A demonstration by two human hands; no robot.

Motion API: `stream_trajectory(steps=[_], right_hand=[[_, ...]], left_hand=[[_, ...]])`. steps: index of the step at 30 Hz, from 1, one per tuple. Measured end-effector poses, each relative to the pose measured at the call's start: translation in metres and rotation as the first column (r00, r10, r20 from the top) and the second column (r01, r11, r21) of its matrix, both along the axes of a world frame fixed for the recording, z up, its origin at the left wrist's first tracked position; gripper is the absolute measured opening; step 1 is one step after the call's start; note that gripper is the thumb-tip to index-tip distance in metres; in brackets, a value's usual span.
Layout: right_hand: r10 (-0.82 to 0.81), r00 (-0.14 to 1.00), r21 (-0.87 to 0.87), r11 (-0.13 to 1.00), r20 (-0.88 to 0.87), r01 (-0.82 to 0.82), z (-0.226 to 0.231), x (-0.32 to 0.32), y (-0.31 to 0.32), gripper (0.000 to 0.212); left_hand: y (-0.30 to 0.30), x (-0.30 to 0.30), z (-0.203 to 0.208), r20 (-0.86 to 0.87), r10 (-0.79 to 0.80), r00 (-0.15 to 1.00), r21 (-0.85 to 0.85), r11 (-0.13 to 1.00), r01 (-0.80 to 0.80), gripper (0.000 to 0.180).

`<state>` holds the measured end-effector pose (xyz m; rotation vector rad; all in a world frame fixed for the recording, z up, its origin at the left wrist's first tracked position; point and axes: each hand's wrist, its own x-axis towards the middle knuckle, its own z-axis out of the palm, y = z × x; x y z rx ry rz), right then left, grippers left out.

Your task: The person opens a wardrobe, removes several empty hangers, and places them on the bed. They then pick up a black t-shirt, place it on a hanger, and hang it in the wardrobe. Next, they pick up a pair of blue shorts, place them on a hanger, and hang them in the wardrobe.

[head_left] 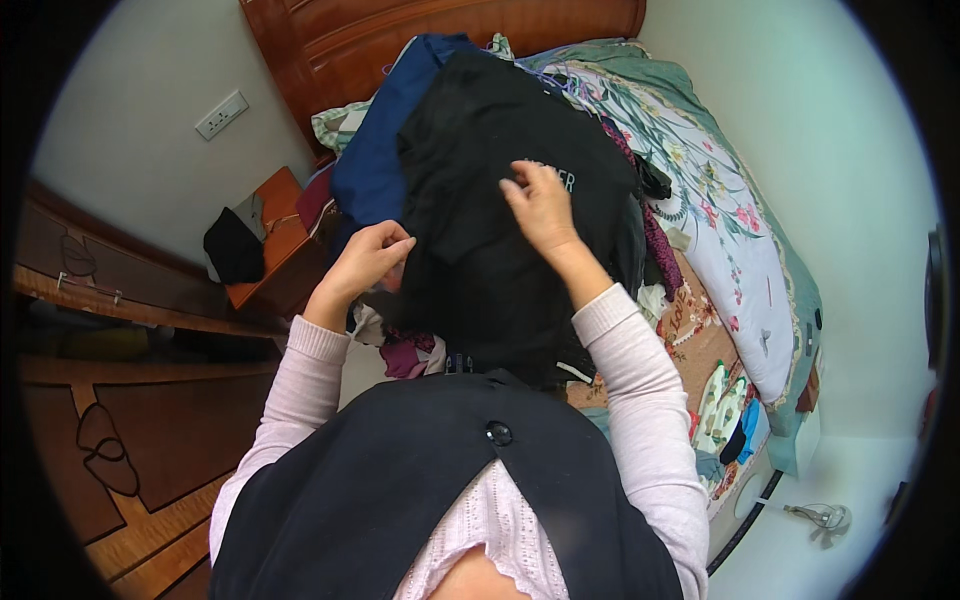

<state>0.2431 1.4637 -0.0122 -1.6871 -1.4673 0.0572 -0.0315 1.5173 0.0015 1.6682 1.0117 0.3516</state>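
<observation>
The fingers of my left hand (pixel 366 262) are pinched together at the left edge of the black top (pixel 480 260), seemingly on its cloth. Those of my right hand (pixel 540 212) are loosely curled and partly open, gripping nothing, over its lettered front; I can't tell whether they touch. The top lies spread before me, from near my body toward the headboard (pixel 460 35), probably so both edges stay within reach. The blue garment (pixel 368 170) shows along its far left.

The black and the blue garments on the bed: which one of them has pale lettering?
The black garment, which the right hand partly covers: pale lettering shows beside that hand. The blue garment to its left shows none.
</observation>
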Motion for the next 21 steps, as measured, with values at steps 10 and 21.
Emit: stream_trajectory(steps=[10, 21], right_hand=[[0.077, 0.978, -0.110, 0.989, -0.193, -0.099, -0.009, -0.063, 0.032, 0.027], [-0.282, 0.952, -0.338, 0.890, 0.122, 0.307, 0.009, -0.082, 0.119, 0.032]], left_hand=[[0.095, 0.058, -0.042, 0.255, 0.185, 0.949, 0.738, 0.597, -0.314, 0.018], [0.146, 0.092, -0.032, -0.123, 0.217, 0.969, 0.819, 0.573, -0.024, 0.013]])
